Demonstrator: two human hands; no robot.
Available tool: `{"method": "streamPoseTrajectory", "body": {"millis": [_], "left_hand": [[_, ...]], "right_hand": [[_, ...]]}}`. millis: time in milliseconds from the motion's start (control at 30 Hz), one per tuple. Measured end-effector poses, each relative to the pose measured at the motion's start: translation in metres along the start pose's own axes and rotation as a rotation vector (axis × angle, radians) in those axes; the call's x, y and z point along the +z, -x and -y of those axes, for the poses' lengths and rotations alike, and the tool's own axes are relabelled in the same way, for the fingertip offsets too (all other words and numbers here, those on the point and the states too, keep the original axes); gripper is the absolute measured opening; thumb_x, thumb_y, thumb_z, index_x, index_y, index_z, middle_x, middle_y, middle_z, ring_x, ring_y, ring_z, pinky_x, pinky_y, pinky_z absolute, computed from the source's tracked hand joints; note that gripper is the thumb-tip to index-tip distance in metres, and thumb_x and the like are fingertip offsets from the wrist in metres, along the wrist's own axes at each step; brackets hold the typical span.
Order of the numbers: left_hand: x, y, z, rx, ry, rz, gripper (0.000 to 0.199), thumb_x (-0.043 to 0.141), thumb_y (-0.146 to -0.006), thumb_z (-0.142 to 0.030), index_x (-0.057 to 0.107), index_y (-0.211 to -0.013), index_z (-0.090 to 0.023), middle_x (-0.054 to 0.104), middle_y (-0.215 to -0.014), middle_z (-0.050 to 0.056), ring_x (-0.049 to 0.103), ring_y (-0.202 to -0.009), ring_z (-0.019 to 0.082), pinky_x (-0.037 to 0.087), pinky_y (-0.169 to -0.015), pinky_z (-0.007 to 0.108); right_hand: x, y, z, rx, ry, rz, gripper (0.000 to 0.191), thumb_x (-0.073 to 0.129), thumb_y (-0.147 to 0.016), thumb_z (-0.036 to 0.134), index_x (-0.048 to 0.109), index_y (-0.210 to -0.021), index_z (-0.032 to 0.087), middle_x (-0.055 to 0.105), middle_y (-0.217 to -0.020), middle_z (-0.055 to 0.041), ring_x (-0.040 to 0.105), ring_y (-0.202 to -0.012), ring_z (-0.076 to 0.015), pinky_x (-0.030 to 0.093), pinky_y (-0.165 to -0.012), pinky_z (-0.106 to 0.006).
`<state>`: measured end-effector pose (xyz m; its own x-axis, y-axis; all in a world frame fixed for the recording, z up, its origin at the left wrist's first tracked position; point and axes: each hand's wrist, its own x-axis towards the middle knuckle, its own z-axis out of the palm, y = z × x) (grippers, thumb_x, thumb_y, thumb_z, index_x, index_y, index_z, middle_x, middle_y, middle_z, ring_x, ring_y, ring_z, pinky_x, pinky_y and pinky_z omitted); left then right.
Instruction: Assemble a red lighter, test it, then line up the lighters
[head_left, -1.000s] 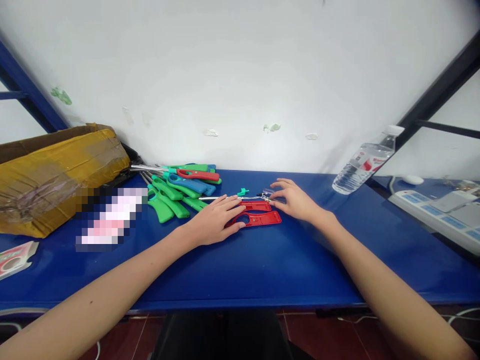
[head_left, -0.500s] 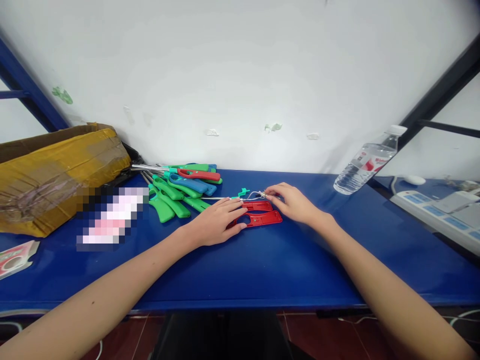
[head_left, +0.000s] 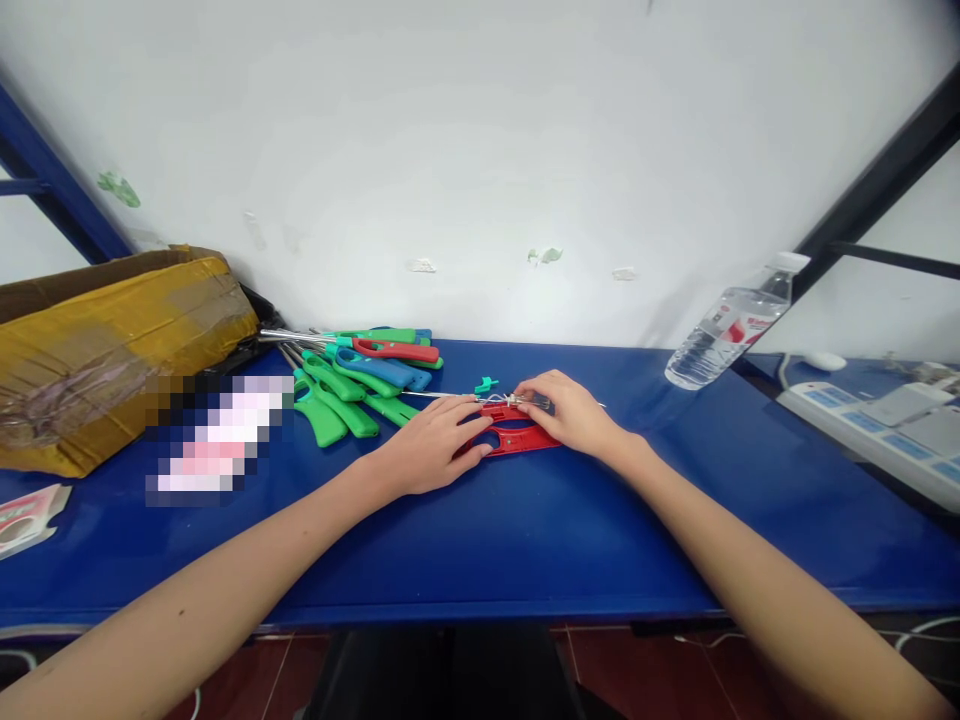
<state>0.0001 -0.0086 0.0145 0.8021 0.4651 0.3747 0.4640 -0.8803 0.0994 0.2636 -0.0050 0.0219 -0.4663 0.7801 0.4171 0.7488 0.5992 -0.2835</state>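
Note:
A red lighter shell half (head_left: 525, 440) lies on the blue table, its inner side up. My left hand (head_left: 439, 440) rests flat over its left part, fingers spread. My right hand (head_left: 559, 405) is closed in a pinch at the shell's upper edge, on a small metal and dark part (head_left: 538, 404) with a thin white wire. Just beyond the hands lies a small teal piece (head_left: 486, 384). A thin metal rod (head_left: 442, 396) runs left from under my left fingers.
Several green, blue and red lighters (head_left: 345, 385) lie piled at the left. Further left is a taped cardboard box (head_left: 127, 350). A water bottle (head_left: 727, 325) leans at the right, near a white power strip (head_left: 877, 430).
My right hand has moved slightly left over the red shell, and a dark part now shows between its fingers. My left hand stays in place.

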Motion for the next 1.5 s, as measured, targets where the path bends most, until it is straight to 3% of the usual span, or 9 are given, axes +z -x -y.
{"method": "streamPoseTrajectory", "body": {"millis": [600, 767, 967, 1300, 1500], "left_hand": [[0.001, -0.001, 0.0001, 0.018, 0.026, -0.024, 0.038, 0.045, -0.101, -0.04, 0.064, -0.126, -0.018, 0.062, -0.129, 0.013, 0.052, -0.127, 0.028, 0.043, -0.11, 0.046], [0.001, -0.0009, 0.0005, 0.03, 0.027, -0.025, 0.038, 0.044, -0.101, -0.039, 0.065, -0.124, -0.017, 0.062, -0.128, 0.014, 0.053, -0.125, 0.027, 0.043, -0.109, 0.045], [0.0, -0.0016, -0.0011, 0.002, 0.014, -0.044, 0.037, 0.046, -0.1, -0.037, 0.067, -0.121, -0.015, 0.058, -0.134, 0.016, 0.055, -0.125, 0.028, 0.044, -0.109, 0.046], [-0.0001, -0.0009, -0.0004, 0.011, 0.047, -0.03, 0.037, 0.048, -0.1, -0.037, 0.067, -0.123, -0.016, 0.057, -0.14, 0.013, 0.053, -0.13, 0.028, 0.042, -0.112, 0.046], [-0.0002, -0.0006, -0.0009, 0.03, 0.04, -0.002, 0.038, 0.044, -0.102, -0.036, 0.066, -0.126, -0.017, 0.053, -0.145, 0.014, 0.051, -0.133, 0.028, 0.043, -0.112, 0.046]], "right_hand": [[0.0072, 0.0009, 0.0016, -0.011, -0.068, -0.001, 0.024, 0.049, -0.097, 0.028, 0.069, -0.109, 0.021, 0.065, -0.105, -0.0104, 0.065, -0.089, -0.0222, 0.054, -0.086, -0.038], [0.0075, 0.0015, 0.003, -0.025, -0.08, -0.017, 0.029, 0.042, -0.1, 0.026, 0.064, -0.119, 0.02, 0.069, -0.115, -0.01, 0.064, -0.105, -0.0245, 0.05, -0.097, -0.042], [0.0033, 0.0026, 0.0068, -0.025, -0.048, 0.027, 0.038, 0.036, -0.103, 0.031, 0.061, -0.128, 0.021, 0.067, -0.112, -0.012, 0.061, -0.104, -0.0255, 0.051, -0.095, -0.044], [0.0037, 0.0015, 0.0068, -0.059, -0.044, 0.052, 0.028, 0.048, -0.097, 0.022, 0.067, -0.118, 0.019, 0.072, -0.111, -0.0104, 0.063, -0.101, -0.0244, 0.052, -0.091, -0.042], [0.0031, 0.0011, 0.0057, -0.121, 0.019, 0.045, 0.027, 0.049, -0.099, 0.026, 0.071, -0.113, 0.02, 0.074, -0.11, -0.009, 0.065, -0.102, -0.025, 0.051, -0.094, -0.045]]}}
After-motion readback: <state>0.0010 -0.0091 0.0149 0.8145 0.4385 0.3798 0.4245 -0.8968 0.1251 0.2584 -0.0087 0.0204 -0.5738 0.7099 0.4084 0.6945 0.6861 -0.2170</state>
